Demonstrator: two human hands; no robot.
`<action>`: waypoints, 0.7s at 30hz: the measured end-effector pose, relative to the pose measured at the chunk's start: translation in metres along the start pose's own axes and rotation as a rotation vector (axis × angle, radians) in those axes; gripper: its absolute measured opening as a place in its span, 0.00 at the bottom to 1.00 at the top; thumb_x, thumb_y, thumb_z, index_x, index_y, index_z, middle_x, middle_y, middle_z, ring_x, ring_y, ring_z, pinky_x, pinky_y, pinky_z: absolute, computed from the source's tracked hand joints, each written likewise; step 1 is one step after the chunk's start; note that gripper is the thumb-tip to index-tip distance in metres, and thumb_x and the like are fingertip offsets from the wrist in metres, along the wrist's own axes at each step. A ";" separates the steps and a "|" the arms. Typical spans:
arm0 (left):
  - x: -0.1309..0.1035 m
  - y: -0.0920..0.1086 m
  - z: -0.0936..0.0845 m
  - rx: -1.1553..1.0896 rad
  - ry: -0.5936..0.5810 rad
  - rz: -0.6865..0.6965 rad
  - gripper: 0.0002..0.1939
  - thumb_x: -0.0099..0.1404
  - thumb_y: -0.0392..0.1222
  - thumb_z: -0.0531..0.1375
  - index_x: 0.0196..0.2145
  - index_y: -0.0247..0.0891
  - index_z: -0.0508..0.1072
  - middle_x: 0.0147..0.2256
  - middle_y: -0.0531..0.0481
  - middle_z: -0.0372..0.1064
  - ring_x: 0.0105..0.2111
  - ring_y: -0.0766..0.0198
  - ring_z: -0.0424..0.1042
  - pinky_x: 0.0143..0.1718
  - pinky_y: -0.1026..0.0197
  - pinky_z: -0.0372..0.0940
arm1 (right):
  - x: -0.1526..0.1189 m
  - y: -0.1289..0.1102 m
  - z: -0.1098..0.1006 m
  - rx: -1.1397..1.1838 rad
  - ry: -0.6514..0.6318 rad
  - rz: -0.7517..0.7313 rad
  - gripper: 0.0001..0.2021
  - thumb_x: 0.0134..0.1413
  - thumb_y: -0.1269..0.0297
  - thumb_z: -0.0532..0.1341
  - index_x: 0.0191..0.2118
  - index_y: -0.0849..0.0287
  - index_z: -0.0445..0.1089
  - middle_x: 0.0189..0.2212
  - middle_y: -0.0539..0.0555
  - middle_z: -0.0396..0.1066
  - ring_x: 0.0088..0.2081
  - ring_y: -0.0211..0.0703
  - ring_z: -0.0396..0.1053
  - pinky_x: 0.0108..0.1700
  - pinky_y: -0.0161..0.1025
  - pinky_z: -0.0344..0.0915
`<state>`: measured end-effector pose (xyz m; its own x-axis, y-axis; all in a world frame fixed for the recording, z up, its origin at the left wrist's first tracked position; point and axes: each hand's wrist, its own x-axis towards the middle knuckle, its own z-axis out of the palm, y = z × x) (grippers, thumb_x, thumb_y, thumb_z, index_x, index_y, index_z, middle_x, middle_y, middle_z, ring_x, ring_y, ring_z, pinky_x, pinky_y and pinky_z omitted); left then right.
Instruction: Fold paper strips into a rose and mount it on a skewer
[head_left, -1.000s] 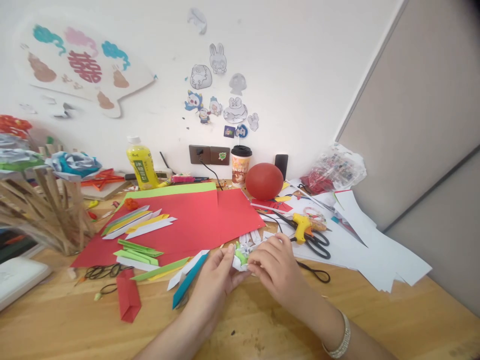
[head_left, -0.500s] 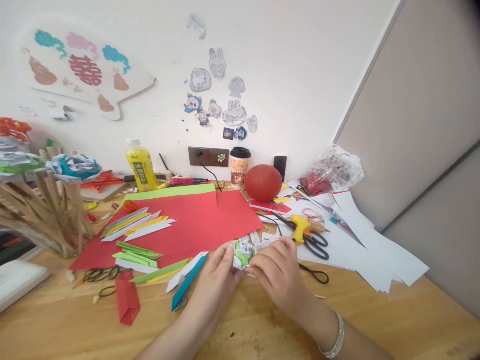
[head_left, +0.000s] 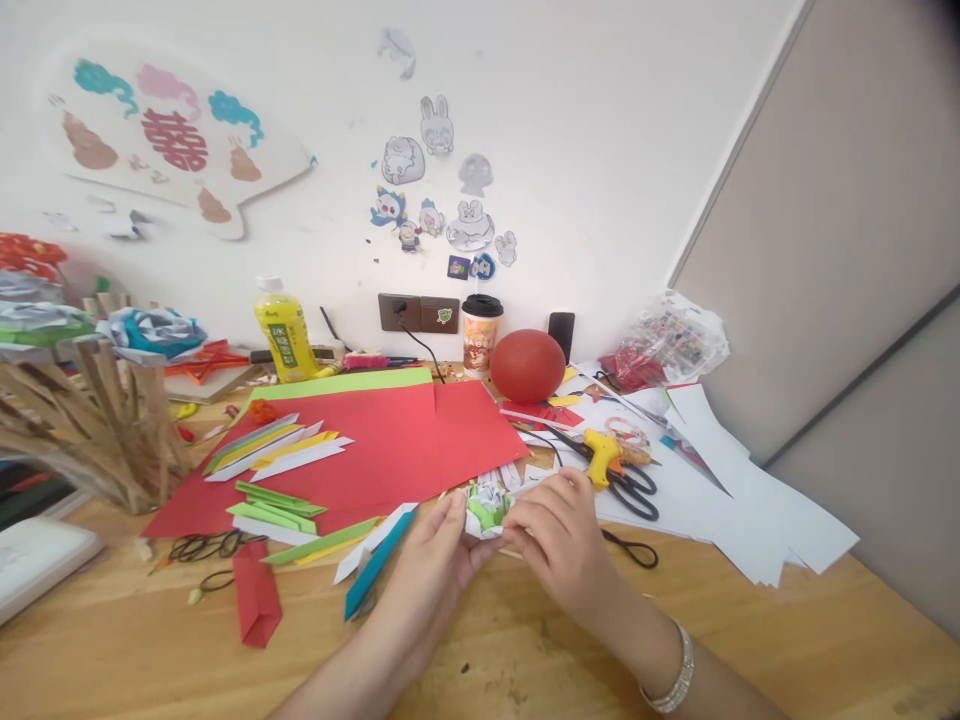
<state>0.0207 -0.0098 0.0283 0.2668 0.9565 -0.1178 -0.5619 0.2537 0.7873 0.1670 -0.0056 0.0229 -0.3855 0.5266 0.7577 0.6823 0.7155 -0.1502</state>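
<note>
Left grip (head_left: pixel 431 545) and right grip (head_left: pixel 559 535) both pinch a roundish, crinkled paper flower (head_left: pixel 487 508) (green and white). Just left of them lies a long blue strip (head_left: pixel 380 562).

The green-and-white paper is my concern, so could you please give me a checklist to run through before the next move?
1. Left hand holding the green-and-white paper: ok.
2. Right hand at the paper's right edge: ok.
3. Paper's underside sound: cannot tell, hidden.
4. Glue gun put down: ok, lying by the scissors.
5. Table free of loose strips: not ok, a blue strip lies near the left wrist.
</note>
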 end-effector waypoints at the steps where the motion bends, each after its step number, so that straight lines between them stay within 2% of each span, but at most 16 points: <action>1: 0.000 0.000 0.000 -0.002 0.002 -0.001 0.12 0.58 0.50 0.60 0.34 0.39 0.71 0.42 0.44 0.72 0.45 0.53 0.69 0.41 0.58 0.67 | 0.000 -0.001 0.001 -0.031 0.016 -0.020 0.12 0.63 0.69 0.49 0.28 0.57 0.64 0.25 0.48 0.70 0.30 0.39 0.60 0.44 0.43 0.50; 4: 0.001 -0.001 -0.001 -0.007 0.009 0.004 0.12 0.58 0.50 0.60 0.35 0.40 0.71 0.43 0.44 0.71 0.46 0.52 0.68 0.41 0.57 0.67 | 0.000 0.000 0.001 -0.064 0.021 -0.044 0.09 0.61 0.70 0.51 0.30 0.58 0.65 0.26 0.49 0.71 0.30 0.40 0.60 0.44 0.44 0.50; 8: 0.001 -0.003 -0.001 -0.012 0.014 0.006 0.13 0.58 0.49 0.60 0.35 0.37 0.70 0.42 0.44 0.71 0.45 0.53 0.68 0.43 0.55 0.67 | 0.000 0.002 0.001 -0.009 -0.015 -0.002 0.08 0.60 0.70 0.52 0.30 0.57 0.65 0.26 0.48 0.70 0.32 0.40 0.61 0.46 0.44 0.50; 12: 0.000 -0.003 0.000 -0.019 0.009 0.005 0.15 0.58 0.51 0.60 0.36 0.37 0.70 0.40 0.44 0.72 0.44 0.54 0.69 0.43 0.55 0.67 | -0.004 0.002 0.001 -0.129 0.001 -0.109 0.10 0.59 0.73 0.52 0.28 0.57 0.64 0.25 0.49 0.70 0.30 0.40 0.61 0.47 0.46 0.50; 15: 0.000 -0.003 0.000 -0.017 0.018 0.001 0.16 0.56 0.52 0.61 0.37 0.37 0.71 0.40 0.45 0.72 0.43 0.55 0.69 0.42 0.56 0.67 | -0.005 0.002 -0.001 -0.170 -0.038 -0.167 0.09 0.59 0.72 0.51 0.31 0.57 0.66 0.27 0.50 0.71 0.30 0.40 0.61 0.48 0.47 0.50; 17: 0.002 -0.004 0.000 0.002 0.028 0.003 0.16 0.55 0.51 0.62 0.36 0.37 0.71 0.40 0.45 0.72 0.43 0.55 0.69 0.40 0.57 0.67 | -0.003 0.003 -0.004 -0.074 -0.043 -0.116 0.09 0.60 0.70 0.51 0.32 0.57 0.66 0.28 0.50 0.71 0.31 0.41 0.62 0.47 0.47 0.51; 21: 0.005 -0.006 -0.004 0.079 0.039 0.044 0.16 0.53 0.53 0.63 0.31 0.37 0.71 0.35 0.47 0.72 0.38 0.57 0.69 0.37 0.59 0.66 | 0.004 0.005 -0.008 0.135 -0.015 0.052 0.09 0.60 0.66 0.52 0.30 0.57 0.67 0.26 0.50 0.70 0.33 0.41 0.62 0.40 0.42 0.55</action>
<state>0.0228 -0.0065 0.0204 0.2117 0.9717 -0.1047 -0.5084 0.2010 0.8374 0.1736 -0.0040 0.0302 -0.3615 0.5707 0.7373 0.6120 0.7418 -0.2741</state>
